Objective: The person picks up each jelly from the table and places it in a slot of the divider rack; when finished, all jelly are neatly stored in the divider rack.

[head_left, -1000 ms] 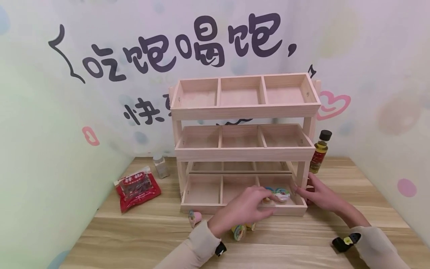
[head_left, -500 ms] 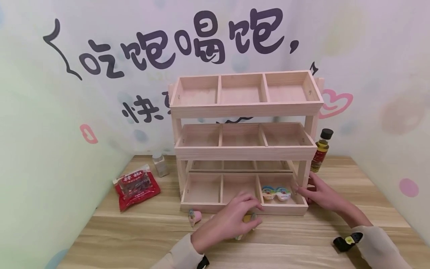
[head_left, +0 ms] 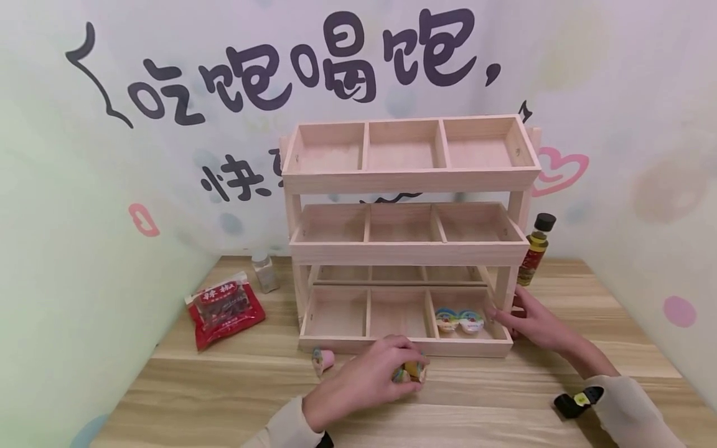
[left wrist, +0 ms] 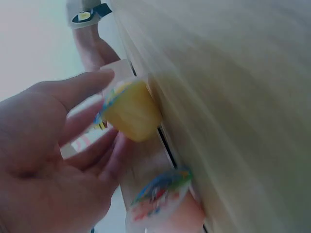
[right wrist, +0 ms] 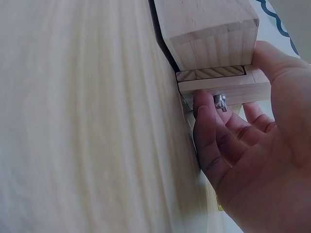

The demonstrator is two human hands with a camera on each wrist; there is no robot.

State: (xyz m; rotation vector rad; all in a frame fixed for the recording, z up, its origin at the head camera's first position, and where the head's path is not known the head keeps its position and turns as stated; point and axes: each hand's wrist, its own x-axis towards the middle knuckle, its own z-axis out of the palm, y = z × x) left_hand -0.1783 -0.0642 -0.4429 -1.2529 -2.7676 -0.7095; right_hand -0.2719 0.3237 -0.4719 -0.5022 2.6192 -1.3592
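Observation:
My left hand (head_left: 372, 373) is low over the table before the rack, fingers and thumb curved round yellow jelly cups (head_left: 414, 369). One yellow cup (left wrist: 133, 111) sits tilted between thumb and fingers in the left wrist view. A pink jelly cup (head_left: 323, 359) lies on its side left of that hand. Two more jelly cups (head_left: 459, 321) stand in the bottom tray's right compartment. My right hand (head_left: 534, 323) grips the wooden rack (head_left: 403, 254) at its lower right, thumb over the tray's rim, fingers behind the post by a metal bolt (right wrist: 220, 102).
The rack has stacked trays, each split into three compartments. A bottle of oil (head_left: 534, 252) stands behind its right side. On the left are a red bag of dried chillies (head_left: 226, 308) and a small clear jar (head_left: 264, 274). Walls border the table at the back and sides.
My left hand has come away from the bottom tray's right compartment, moving left and down to the yellow jelly cups on the table. The right hand stays on the rack.

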